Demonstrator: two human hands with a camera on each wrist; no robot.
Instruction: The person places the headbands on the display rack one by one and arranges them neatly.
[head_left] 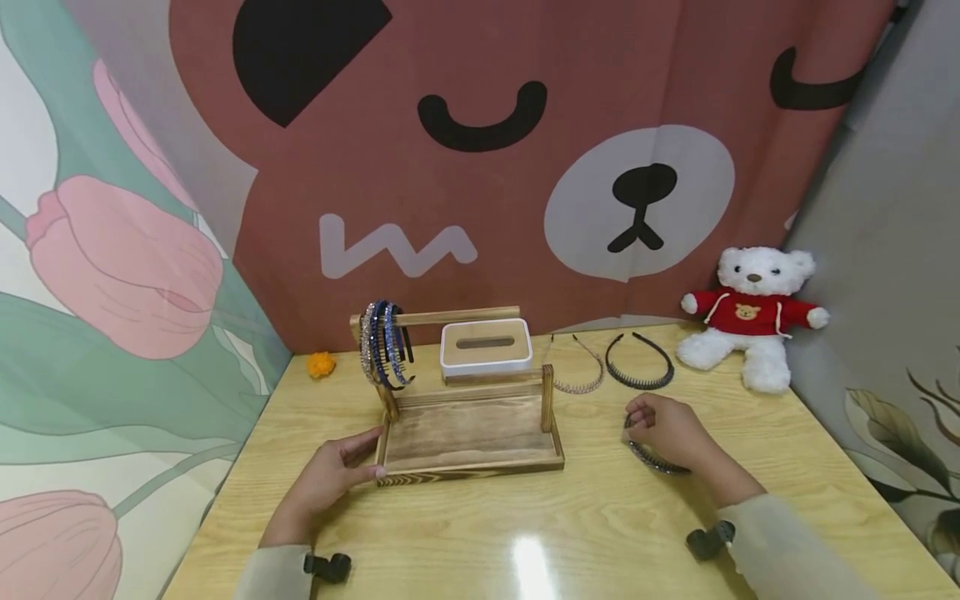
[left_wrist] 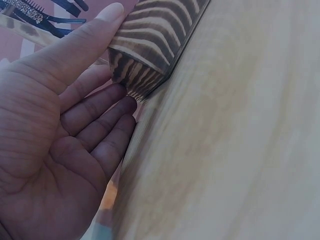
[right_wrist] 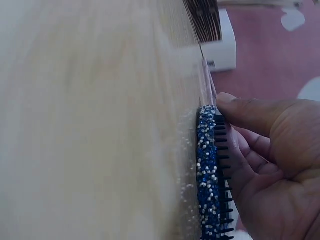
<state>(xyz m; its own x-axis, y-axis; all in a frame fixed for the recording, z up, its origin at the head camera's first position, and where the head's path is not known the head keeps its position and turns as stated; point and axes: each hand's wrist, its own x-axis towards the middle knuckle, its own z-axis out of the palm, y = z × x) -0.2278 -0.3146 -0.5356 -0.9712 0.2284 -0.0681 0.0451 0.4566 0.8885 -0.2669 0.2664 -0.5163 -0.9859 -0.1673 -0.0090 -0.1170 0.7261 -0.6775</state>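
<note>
A wooden headband stand (head_left: 468, 433), with a tray base and a raised bar, stands on the table. My left hand (head_left: 327, 477) grips its front left corner, thumb against the striped wood end (left_wrist: 147, 37) and fingertips at the side below. Several glittery headbands (head_left: 388, 343) hang at the left end of the bar. On the right, my right hand (head_left: 670, 429) pinches a toothed headband (right_wrist: 207, 172) covered in blue and silver glitter, low over the table. The thumb lies near one end of the band, and the other fingers are partly hidden behind it.
Behind the stand is a white tissue box (head_left: 486, 346) with a wooden top. A pale headband (head_left: 588, 383) and a black headband (head_left: 641, 383) lie at the back right. Beside them sits a white teddy bear (head_left: 750, 321) in red. An orange object (head_left: 321, 365) lies at the back left.
</note>
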